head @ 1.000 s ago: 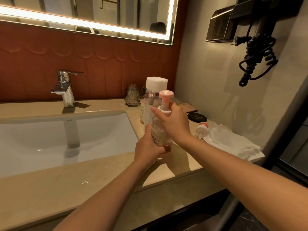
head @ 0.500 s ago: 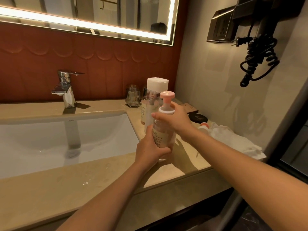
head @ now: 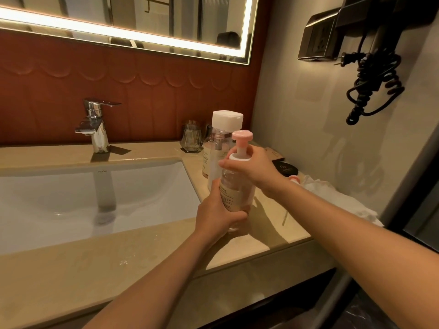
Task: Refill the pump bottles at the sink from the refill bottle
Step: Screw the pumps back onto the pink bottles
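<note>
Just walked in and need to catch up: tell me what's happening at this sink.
A person stands at the counter right of the basin. The left hand grips the body of a clear pump bottle, while the right hand holds its white collar below the pink pump head. A taller white-capped bottle stands just behind.

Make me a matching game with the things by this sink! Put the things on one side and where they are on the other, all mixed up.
Things:
1. pump bottle
2. tap
3. white cloth
4. glass cup

Places:
A. crumpled on the counter by the right wall
B. held in both hands
C. behind the basin, against the red wall
D. standing at the back of the counter, right of the tap

Pairs: 1-B, 2-C, 3-A, 4-D
</note>
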The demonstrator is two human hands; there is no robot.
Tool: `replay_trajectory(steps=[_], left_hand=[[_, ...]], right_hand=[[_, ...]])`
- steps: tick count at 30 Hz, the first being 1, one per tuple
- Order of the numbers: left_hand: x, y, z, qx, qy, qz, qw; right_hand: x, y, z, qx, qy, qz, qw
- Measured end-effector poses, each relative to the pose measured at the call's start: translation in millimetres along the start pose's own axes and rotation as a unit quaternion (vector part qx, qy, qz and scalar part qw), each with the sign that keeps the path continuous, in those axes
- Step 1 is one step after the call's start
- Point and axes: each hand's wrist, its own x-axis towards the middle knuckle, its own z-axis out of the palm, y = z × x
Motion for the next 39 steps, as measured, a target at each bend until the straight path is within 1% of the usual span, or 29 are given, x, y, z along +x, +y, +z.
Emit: replay_trajectory(steps=[4, 6, 7, 9, 13, 14, 15, 17, 19, 22, 24, 26, 27, 30, 31, 32, 34, 36, 39], left_hand=[[2.9, -1.6, 3.1, 0.016, 0.01, -0.009, 1.0], [2.7, -0.7, 3.7, 0.01, 0.014, -0.017, 1.0], [2.3, -0.4, 3.3, 0.009, 0.015, -0.018, 1.0], [1.0, 0.3, 1.4, 0.009, 0.01, -0.013, 1.0], [-0.8, 0.1, -1.3, -0.007, -0.004, 0.003, 1.0], [-0.7, 0.6, -1.1, -0.011, -0.006, 0.003, 1.0], [-0.8, 0.9, -1.2, -0.013, -0.006, 0.002, 1.0], [-0.3, 0.9, -1.1, -0.01, -0.005, 0.0, 1.0], [0.4, 0.3, -1.0, 0.0, -0.004, 0.003, 1.0], [2.7, -1.2, 2.7, 0.003, -0.002, 0.001, 1.0], [2.7, -0.5, 3.9, 0.003, 0.004, -0.009, 1.0], [2.2, -1.0, 2.6, -0.003, 0.005, -0.009, 1.0], [1.6, -1.3, 1.2, -0.005, 0.003, -0.002, 1.0], [-0.3, -1.3, -1.7, -0.011, -0.003, 0.011, 1.0], [-0.4, -0.9, -1.9, -0.015, -0.003, 0.01, 1.0], [-0.2, -0.5, -1.6, -0.018, -0.004, 0.009, 1.0], [0.1, 0.1, -1.0, -0.018, -0.006, 0.005, 1.0], [0.3, -0.1, -1.2, -0.016, -0.007, 0.002, 1.0], [1.4, -0.5, -0.7, 0.007, -0.004, 0.004, 1.0]], right_hand=[[-4.6, 6.3, 23.5, -0.043, 0.166, -0.007, 0.985], [-5.7, 8.0, 29.5, -0.054, 0.2, -0.002, 0.978], [-4.9, 8.0, 29.7, -0.057, 0.196, -0.001, 0.979], [-2.8, 5.1, 23.1, -0.054, 0.157, -0.005, 0.986], [-1.5, -2.6, -1.2, -0.017, 0.005, -0.029, 0.999], [-2.5, -2.3, -3.8, -0.014, -0.018, -0.035, 0.999], [-3.3, -0.8, -4.1, -0.009, -0.025, -0.038, 0.999], [-2.4, 3.9, 0.1, 0.007, 0.003, -0.036, 0.999], [-1.1, 8.8, 8.3, -0.001, 0.058, -0.033, 0.998], [-3.8, 13.9, 22.2, -0.062, 0.171, -0.046, 0.982], [-4.8, 14.5, 28.9, -0.089, 0.202, -0.047, 0.974], [-2.4, 11.0, 25.5, -0.07, 0.175, -0.041, 0.981], [-0.9, 7.9, 19.6, -0.046, 0.14, -0.039, 0.988], [0.6, -0.4, -1.2, 0.004, -0.006, -0.038, 0.999], [1.5, 0.0, -5.1, 0.008, -0.036, -0.033, 0.999], [2.9, 0.9, -6.6, 0.012, -0.049, -0.026, 0.998], [4.2, 2.0, -5.2, 0.022, -0.046, -0.02, 0.998], [4.4, 3.1, -1.3, 0.028, -0.026, -0.019, 0.999], [2.0, 5.1, 7.9, 0.01, 0.058, -0.018, 0.998]])
